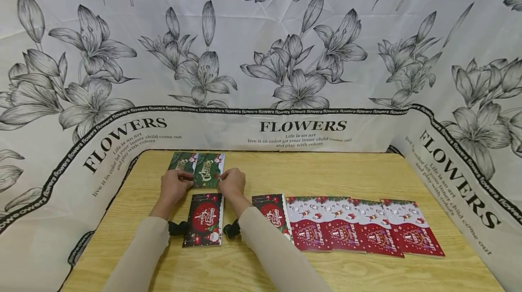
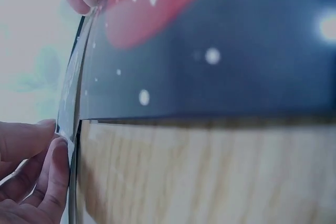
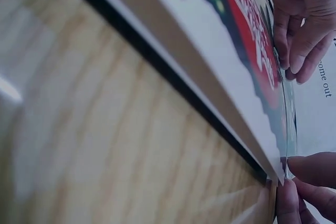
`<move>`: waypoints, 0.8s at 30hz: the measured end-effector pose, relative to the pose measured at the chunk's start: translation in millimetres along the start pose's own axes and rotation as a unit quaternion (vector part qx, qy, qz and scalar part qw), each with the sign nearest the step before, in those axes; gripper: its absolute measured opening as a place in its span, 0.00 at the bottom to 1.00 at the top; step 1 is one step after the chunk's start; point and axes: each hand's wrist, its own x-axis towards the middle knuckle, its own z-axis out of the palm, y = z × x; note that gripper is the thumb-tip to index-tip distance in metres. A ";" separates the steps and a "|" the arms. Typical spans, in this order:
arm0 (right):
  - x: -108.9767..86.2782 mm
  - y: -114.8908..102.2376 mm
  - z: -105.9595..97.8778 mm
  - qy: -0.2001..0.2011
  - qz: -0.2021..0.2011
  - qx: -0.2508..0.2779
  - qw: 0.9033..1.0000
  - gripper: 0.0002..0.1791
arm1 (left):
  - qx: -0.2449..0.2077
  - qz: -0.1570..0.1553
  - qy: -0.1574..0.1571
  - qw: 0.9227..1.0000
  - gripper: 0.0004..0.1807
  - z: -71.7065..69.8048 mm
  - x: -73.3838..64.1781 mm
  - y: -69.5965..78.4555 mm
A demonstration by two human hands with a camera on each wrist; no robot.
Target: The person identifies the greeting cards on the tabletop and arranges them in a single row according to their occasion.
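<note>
Two green Christmas cards lie side by side at the back left of the table, the left card (image 1: 183, 161) partly under the right card (image 1: 209, 170). My left hand (image 1: 176, 185) pinches the right card's left edge near its lower corner and covers the lower part of the left card. Along the opposite edge, my right hand (image 1: 232, 183) pinches the same card between thumb and fingers. Between my forearms lies a black Christmas card (image 1: 204, 219) with a red circle, which fills much of the left wrist view.
A second black card (image 1: 269, 210) lies partly hidden by my right sleeve. To its right, several red-and-white Christmas cards (image 1: 346, 224) overlap in a row. Flower-printed cloth (image 1: 302, 133) walls the table at the back and both sides.
</note>
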 end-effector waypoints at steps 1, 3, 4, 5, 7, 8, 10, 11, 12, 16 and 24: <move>-0.4 0.8 0.6 0.000 -0.001 0.000 1.000 0.06 | -0.003 0.000 0.001 1.000 0.08 -0.2 -0.7 -0.2; -1.1 1.9 1.3 -0.001 -0.001 0.004 1.000 0.06 | -0.009 0.000 0.005 1.000 0.08 -0.7 -2.0 -0.1; -1.4 2.2 1.6 -0.001 0.000 0.007 1.000 0.06 | -0.011 0.000 0.006 1.000 0.08 -1.0 -2.7 0.2; -1.8 2.6 1.8 0.001 -0.003 0.007 1.000 0.06 | -0.011 0.002 0.007 1.000 0.08 -1.4 -3.3 0.6; -2.6 3.0 1.8 0.003 -0.006 0.010 1.000 0.07 | -0.012 0.004 0.008 1.000 0.08 -2.5 -4.5 1.8; -2.9 3.0 1.7 0.003 -0.007 0.011 1.000 0.07 | -0.012 0.005 0.009 1.000 0.08 -3.3 -5.2 2.9; -3.3 3.0 1.2 0.006 -0.009 0.010 1.000 0.07 | -0.013 0.008 0.009 1.000 0.08 -5.2 -6.7 4.7; -3.6 2.9 0.9 0.007 -0.009 0.010 1.000 0.07 | -0.013 0.011 0.010 1.000 0.08 -6.2 -7.4 5.8; -3.6 2.9 0.8 0.008 -0.010 0.010 1.000 0.07 | -0.015 0.013 0.010 1.000 0.08 -7.2 -8.1 6.9; -3.1 3.3 0.3 0.009 -0.012 0.010 1.000 0.07 | -0.022 0.019 0.005 1.000 0.09 -9.9 -11.0 10.6; -11.8 9.0 -9.4 0.011 -0.035 0.027 0.999 0.08 | -0.039 0.017 -0.042 0.998 0.11 -16.9 -22.6 12.9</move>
